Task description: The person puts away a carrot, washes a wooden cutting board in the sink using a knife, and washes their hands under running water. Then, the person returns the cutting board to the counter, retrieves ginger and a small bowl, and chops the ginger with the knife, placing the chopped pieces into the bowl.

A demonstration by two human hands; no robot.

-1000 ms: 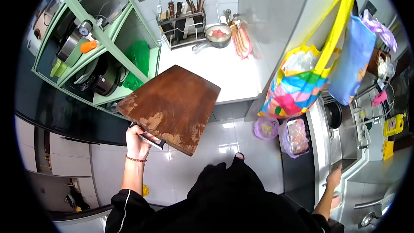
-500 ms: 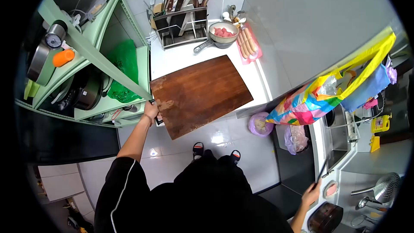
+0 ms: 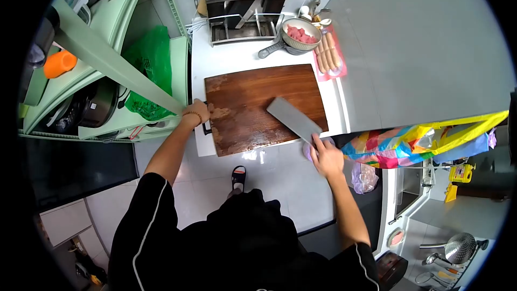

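A cleaver point(image 3: 294, 120) is held over the right part of a worn wooden cutting board point(image 3: 245, 97), its blade slanting up and leftward from the fingers of the right hand point(image 3: 327, 159), which are wrapped around its grip; whether blade and wood touch cannot be told. The cleaver was well off to the right half a second ago, and the board lay askew; now the board is set squarer and both are within one reach. The board's black handle point(image 3: 208, 127) is met by the left hand point(image 3: 196, 110), whose fingers are too hidden to tell how closed they are. Under the board, a white counter point(image 3: 215, 55) is seen. Beyond the fingers, a knife rack point(image 3: 243, 40), a bowl of pink meat point(image 3: 304, 47) and sausages point(image 3: 327, 56) are lined up. Left of the left fingers, a green plastic bag point(image 3: 153, 59) is kept on a shelf point(image 3: 121, 67); right of the right fingers, a colourful shopping bag point(image 3: 388, 148) is seen.
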